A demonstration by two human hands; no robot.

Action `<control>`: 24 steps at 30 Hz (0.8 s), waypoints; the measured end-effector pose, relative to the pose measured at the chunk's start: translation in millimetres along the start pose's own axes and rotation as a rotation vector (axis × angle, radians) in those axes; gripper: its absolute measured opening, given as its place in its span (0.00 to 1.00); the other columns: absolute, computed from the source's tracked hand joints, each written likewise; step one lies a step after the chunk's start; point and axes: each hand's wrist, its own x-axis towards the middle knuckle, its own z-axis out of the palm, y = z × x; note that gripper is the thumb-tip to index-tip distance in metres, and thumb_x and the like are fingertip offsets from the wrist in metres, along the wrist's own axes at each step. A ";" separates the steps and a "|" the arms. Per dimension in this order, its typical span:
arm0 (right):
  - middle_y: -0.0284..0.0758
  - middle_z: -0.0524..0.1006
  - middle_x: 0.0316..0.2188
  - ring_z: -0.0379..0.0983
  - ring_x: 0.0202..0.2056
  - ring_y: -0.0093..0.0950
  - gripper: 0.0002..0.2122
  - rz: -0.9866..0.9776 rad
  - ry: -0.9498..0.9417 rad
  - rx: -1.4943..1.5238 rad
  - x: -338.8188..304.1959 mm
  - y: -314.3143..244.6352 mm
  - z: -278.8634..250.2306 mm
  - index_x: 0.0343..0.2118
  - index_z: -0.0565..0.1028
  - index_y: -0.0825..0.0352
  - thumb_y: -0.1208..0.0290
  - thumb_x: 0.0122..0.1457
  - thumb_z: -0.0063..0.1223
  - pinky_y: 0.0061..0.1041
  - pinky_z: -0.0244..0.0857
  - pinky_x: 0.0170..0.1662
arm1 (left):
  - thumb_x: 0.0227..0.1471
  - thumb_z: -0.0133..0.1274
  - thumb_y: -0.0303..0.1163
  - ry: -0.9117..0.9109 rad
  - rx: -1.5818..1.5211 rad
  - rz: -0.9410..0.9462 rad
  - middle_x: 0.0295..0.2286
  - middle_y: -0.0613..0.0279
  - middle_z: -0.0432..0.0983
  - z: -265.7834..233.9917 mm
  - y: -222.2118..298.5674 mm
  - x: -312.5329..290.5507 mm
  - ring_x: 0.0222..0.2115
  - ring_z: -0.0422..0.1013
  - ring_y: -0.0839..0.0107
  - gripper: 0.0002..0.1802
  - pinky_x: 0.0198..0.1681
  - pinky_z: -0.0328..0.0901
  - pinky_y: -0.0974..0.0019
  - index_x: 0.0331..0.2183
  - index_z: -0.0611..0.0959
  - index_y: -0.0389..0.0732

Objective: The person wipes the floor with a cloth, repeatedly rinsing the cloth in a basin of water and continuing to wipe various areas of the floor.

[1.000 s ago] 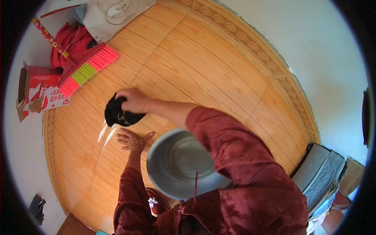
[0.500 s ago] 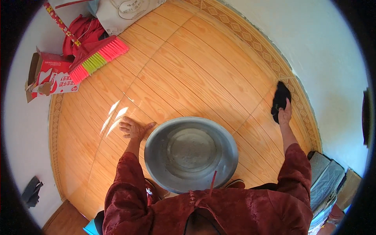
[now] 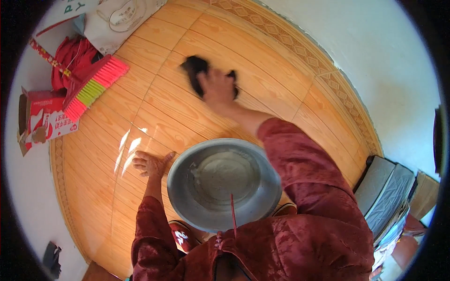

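My right hand [image 3: 219, 89] is stretched far forward over a black cloth [image 3: 192, 71], pressing it against the wood-patterned tile floor [image 3: 262, 89]. Motion blurs the hand and the cloth; part of the cloth lies hidden beneath the palm. Fingers spread, my left hand [image 3: 149, 164] rests on the floor just left of a grey metal basin [image 3: 177, 189], holding nothing. The round basin stands between my arms, in front of my body, with what looks like cloudy water in its bottom.
At the far left a broom [image 3: 96, 86] with pink and green bristles leans by a torn red-and-white carton [image 3: 54, 114]. Behind it are a dark red cloth bundle [image 3: 72, 56] and a white bag [image 3: 119, 23]. Grey folded items [image 3: 384, 187] stand against the right wall [image 3: 389, 93].
My right hand has swept the black cloth from beside the right wall leftward and forward across the floor. My left hand has stayed beside the basin. The view has shifted slightly.
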 end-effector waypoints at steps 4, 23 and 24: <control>0.39 0.68 0.50 0.62 0.53 0.40 0.18 -0.334 -0.309 0.287 10.9 -102.7 8.9 0.47 0.74 0.55 0.69 0.50 0.55 0.43 0.56 0.47 | 0.24 0.72 0.63 0.003 0.033 -0.054 0.63 0.34 0.21 0.5 -1.5 -2.7 0.65 0.20 0.40 0.85 0.63 0.32 0.33 0.64 0.30 0.38; 0.40 0.69 0.52 0.65 0.55 0.33 0.30 0.725 0.209 1.008 -283.6 295.9 -131.7 0.60 0.63 0.68 0.81 0.50 0.46 0.30 0.57 0.59 | 0.21 0.72 0.65 -0.018 -0.036 -0.016 0.63 0.35 0.17 23.6 -22.8 21.7 0.64 0.16 0.40 0.87 0.61 0.27 0.30 0.63 0.28 0.40; 0.46 0.66 0.55 0.64 0.55 0.40 0.30 0.771 0.107 0.608 -313.0 311.2 -127.9 0.61 0.62 0.66 0.82 0.52 0.44 0.33 0.57 0.59 | 0.21 0.72 0.65 -0.004 -0.038 -0.036 0.63 0.35 0.17 24.8 -31.7 26.7 0.64 0.16 0.40 0.88 0.61 0.27 0.30 0.63 0.28 0.40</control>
